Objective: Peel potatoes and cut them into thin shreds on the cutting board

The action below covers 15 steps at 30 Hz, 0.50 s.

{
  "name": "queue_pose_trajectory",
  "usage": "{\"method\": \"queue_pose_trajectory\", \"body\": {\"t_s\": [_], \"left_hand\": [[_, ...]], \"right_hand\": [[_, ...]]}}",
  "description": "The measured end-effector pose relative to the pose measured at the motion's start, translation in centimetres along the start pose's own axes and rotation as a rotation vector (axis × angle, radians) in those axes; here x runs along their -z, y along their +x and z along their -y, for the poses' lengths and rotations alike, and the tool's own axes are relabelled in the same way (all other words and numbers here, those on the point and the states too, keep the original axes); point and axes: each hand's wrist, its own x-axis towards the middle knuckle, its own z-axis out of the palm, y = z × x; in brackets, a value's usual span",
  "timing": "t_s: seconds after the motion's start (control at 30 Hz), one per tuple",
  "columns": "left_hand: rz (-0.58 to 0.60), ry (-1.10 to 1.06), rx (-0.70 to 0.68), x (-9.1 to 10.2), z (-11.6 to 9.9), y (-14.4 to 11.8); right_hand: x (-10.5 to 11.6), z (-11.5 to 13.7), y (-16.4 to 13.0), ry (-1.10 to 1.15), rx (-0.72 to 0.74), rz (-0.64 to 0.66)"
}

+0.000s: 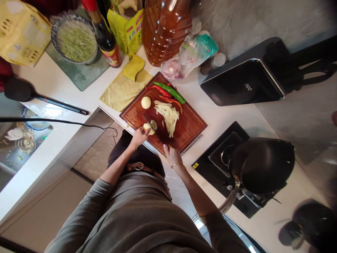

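My left hand [140, 136] is closed on a pale peeled potato [148, 128] near the front left edge of the brown cutting board [193, 128]. My right hand [171, 154] grips a kitchen knife [156, 133], its blade against the potato's cut side. Just beyond the blade lies a pale slice [153, 124]. Another round, peeled potato [146, 102] rests farther back on the board. A heap of pale cut strips [170, 117] spreads across the middle. Behind it are a green chili pepper [170, 92] and several red chili peppers [164, 94].
A black wok [265, 165] stands on the stove [205, 168] at right. The knife block [243, 84] is behind it. Cloth [116, 91], sauce bottle [106, 38], oil jug [167, 31] and covered bowl [76, 38] line the back. A spatula [58, 103] lies left, near the sink [15, 161].
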Motion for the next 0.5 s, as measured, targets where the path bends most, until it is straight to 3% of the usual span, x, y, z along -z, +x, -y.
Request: {"method": "queue_pose_trajectory", "body": {"t_s": [0.2, 0.5], "left_hand": [[0.008, -0.025, 0.022, -0.1, -0.1, 0.0], [-0.016, -0.043, 0.012, 0.1, -0.1, -0.1]], "right_hand": [[-1.4, -0.1, 1.9, -0.088, -0.057, 0.022], [-1.8, -0.1, 1.0, -0.024, 0.004, -0.048]]}}
